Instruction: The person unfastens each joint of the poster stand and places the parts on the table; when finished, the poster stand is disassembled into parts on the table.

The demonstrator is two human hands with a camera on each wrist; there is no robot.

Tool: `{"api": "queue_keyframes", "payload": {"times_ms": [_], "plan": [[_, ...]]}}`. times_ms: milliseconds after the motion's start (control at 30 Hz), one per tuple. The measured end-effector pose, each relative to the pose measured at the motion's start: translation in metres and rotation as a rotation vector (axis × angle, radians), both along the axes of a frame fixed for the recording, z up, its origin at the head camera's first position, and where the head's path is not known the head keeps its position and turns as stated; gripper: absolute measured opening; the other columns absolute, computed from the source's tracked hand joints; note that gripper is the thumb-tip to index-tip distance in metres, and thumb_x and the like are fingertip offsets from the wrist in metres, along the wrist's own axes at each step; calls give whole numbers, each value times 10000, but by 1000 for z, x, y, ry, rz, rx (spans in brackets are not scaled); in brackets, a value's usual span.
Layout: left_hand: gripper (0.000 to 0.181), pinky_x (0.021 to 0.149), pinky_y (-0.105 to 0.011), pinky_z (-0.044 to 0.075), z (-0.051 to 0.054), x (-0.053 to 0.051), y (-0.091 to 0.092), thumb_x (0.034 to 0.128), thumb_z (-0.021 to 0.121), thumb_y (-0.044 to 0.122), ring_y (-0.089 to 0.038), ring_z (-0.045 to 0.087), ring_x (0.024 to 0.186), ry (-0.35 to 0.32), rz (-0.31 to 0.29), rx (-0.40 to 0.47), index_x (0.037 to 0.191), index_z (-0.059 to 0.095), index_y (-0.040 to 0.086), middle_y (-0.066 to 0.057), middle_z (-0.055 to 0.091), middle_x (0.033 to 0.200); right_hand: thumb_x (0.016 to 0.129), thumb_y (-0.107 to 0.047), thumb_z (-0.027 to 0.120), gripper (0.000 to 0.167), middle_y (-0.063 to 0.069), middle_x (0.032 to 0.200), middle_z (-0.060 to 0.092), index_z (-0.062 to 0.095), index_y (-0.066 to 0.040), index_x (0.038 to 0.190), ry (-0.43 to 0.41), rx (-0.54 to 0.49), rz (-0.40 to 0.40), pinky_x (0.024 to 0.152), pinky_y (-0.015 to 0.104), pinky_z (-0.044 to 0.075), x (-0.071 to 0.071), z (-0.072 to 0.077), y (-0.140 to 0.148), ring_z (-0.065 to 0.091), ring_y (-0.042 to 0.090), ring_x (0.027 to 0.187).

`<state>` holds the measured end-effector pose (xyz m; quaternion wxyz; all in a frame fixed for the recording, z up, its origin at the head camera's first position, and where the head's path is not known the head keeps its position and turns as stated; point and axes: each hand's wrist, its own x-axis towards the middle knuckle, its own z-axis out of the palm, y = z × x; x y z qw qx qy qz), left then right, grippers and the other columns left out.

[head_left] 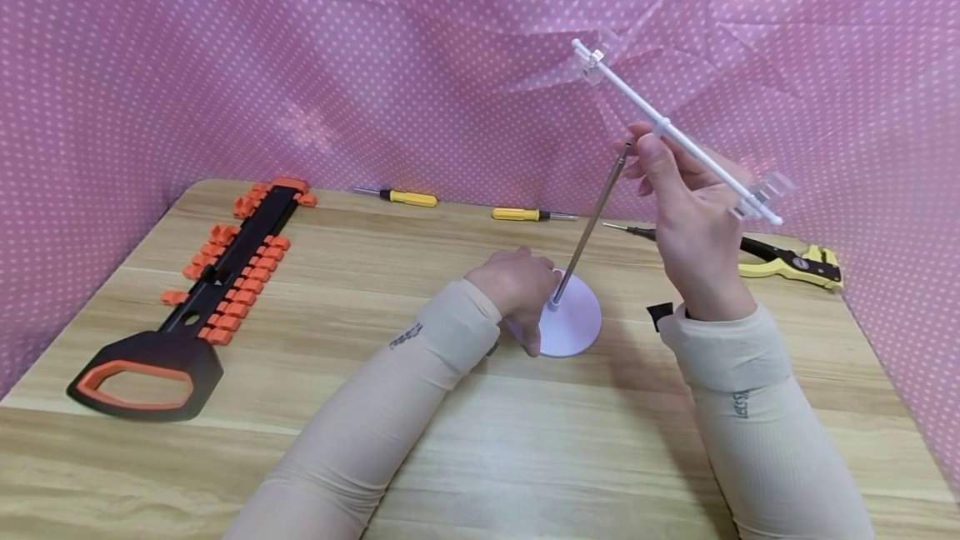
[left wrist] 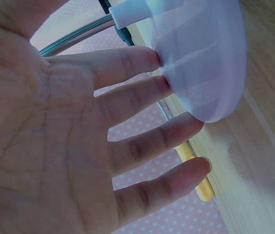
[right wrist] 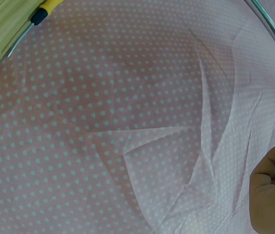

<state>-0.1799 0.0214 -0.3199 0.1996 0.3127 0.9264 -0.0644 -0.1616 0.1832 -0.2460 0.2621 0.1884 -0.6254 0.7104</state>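
Observation:
A round white base [head_left: 573, 327] lies on the table with a slim metal pole [head_left: 592, 227] standing in it, leaning to the right. My left hand [head_left: 521, 290] rests on the left part of the base; in the left wrist view its straight fingers [left wrist: 142, 97] touch the base. Above the pole, my right hand [head_left: 693, 207] pinches a thin white crossbar [head_left: 633, 94] near its middle. Clear plastic clips [head_left: 592, 65] sit near the crossbar's two ends. The pole's top is close by the right fingertips; whether they touch, I cannot tell. The right wrist view shows only part of that hand.
On the left lies a black rack with orange clips [head_left: 243, 252] and a handle. Along the back are two yellow-handled screwdrivers, one left [head_left: 408, 198] and one nearer the middle [head_left: 517, 214]. Yellow-black pliers [head_left: 802, 263] lie at the right edge, with a pink dotted cloth [head_left: 375, 65] behind.

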Motion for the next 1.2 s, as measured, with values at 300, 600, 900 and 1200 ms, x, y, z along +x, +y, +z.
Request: {"api": "queue_keyframes", "payload": {"times_ms": [300, 600, 900, 1200], "plan": [[1116, 1197, -474, 453, -1, 0, 0, 705, 960, 550, -303, 460, 1485, -3, 3, 4, 1629, 443, 196, 20, 478, 1651, 997, -170, 748, 242, 80, 987, 818, 787, 30, 1127, 27, 46, -37, 693, 227, 512, -2, 3, 8, 679, 179, 793], [1120, 1238, -479, 411, 1, 1, 0, 708, 965, 528, -315, 422, 1527, -15, 14, 14, 1633, 433, 189, 3, 447, 1676, 950, -140, 806, 246, 119, 982, 822, 791, 59, 1094, -1, 6, -74, 648, 224, 521, -4, 8, 15, 687, 197, 743], [1136, 1188, -462, 464, -1, -1, 0, 698, 963, 545, -289, 471, 1468, -7, 4, 13, 1634, 430, 183, -2, 461, 1664, 957, -144, 798, 252, 92, 993, 824, 788, 60, 1104, -6, 30, -79, 666, 229, 502, -3, 11, 21, 676, 187, 760], [1150, 1201, -491, 451, -1, -1, -1, 699, 962, 547, -310, 430, 1513, -6, 4, 13, 1643, 413, 185, -6, 418, 1696, 967, -84, 772, 237, 113, 974, 813, 772, 116, 1093, 64, 19, -121, 630, 202, 506, -2, 18, 27, 654, 183, 720]]}}
